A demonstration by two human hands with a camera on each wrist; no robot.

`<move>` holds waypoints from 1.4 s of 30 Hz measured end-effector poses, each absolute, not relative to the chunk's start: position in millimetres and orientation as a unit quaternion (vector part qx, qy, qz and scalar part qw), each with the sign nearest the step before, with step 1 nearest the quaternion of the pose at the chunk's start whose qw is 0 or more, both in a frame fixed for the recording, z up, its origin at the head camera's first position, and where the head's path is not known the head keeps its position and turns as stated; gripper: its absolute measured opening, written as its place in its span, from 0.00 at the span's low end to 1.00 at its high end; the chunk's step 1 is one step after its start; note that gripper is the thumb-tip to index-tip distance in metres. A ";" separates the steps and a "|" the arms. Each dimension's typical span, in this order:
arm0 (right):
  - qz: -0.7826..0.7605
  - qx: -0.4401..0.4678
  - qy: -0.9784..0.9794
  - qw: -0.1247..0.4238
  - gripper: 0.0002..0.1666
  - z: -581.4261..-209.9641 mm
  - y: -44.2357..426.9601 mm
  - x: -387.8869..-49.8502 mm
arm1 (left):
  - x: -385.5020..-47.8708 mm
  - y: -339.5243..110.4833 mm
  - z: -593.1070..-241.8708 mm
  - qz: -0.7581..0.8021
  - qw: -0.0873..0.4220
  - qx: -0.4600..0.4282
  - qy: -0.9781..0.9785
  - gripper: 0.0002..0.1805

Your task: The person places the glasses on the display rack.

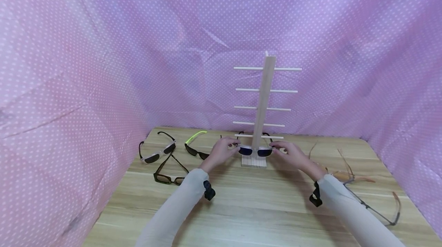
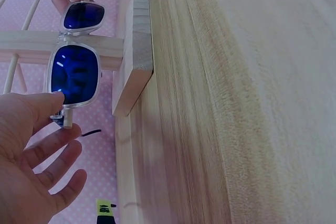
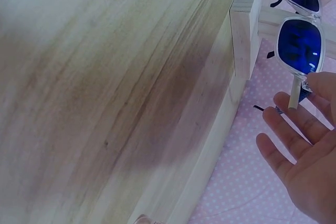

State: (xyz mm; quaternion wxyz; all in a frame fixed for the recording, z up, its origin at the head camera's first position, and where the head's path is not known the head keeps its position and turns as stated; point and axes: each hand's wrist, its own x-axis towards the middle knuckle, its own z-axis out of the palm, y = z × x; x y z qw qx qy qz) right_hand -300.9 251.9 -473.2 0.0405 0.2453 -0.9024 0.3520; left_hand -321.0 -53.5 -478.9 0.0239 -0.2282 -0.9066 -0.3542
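Clear-framed sunglasses: the blue-lensed pair (image 2: 76, 69) sits in front of the wooden display stand (image 1: 264, 97), level with its lowest peg (image 2: 67, 119).
Left hand (image 1: 222, 149): pinches one end of the frame, thumb on the front, the lower fingers spread.
Right hand (image 1: 290, 152): pinches the other end likewise.
Desk (image 1: 255, 212), person's left: white-framed sunglasses (image 1: 152, 158), yellow-templed sunglasses (image 1: 191, 150) partly behind the left hand, brown-framed sunglasses (image 1: 163, 178).
Desk, person's right: dark thin-framed eyeglasses (image 1: 393, 223), partly behind the sleeve (image 1: 348, 208).
Backdrop: pink polka-dot cloth (image 1: 193, 17).
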 end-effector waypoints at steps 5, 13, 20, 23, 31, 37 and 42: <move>0.349 0.248 -0.903 0.043 0.16 -473.1 251.6 -301.0 | -321.5 -53.3 -479.7 -0.356 0.020 -0.230 -0.906 0.17; 0.350 0.250 -0.902 0.043 0.16 -471.8 250.9 -300.3 | -321.4 -52.8 -479.3 -0.360 0.022 -0.232 -0.903 0.17; 0.346 0.249 -0.903 0.045 0.17 -472.7 251.2 -300.9 | -321.5 -52.5 -480.1 -0.363 0.022 -0.235 -0.901 0.17; 0.347 0.248 -0.903 0.044 0.17 -474.0 251.4 -301.4 | -322.4 -52.4 -481.4 -0.362 0.021 -0.236 -0.902 0.17; 0.354 0.248 -0.901 0.038 0.19 -474.3 251.7 -303.4 | -322.5 -52.0 -480.9 -0.368 0.011 -0.232 -0.900 0.19; 0.353 0.248 -0.902 0.037 0.20 -475.2 253.4 -302.1 | -321.4 -51.4 -481.0 -0.367 0.010 -0.232 -0.901 0.20; 0.355 0.242 -0.902 0.036 0.21 -476.1 254.5 -300.7 | -321.5 -51.9 -482.3 -0.372 0.009 -0.236 -0.898 0.23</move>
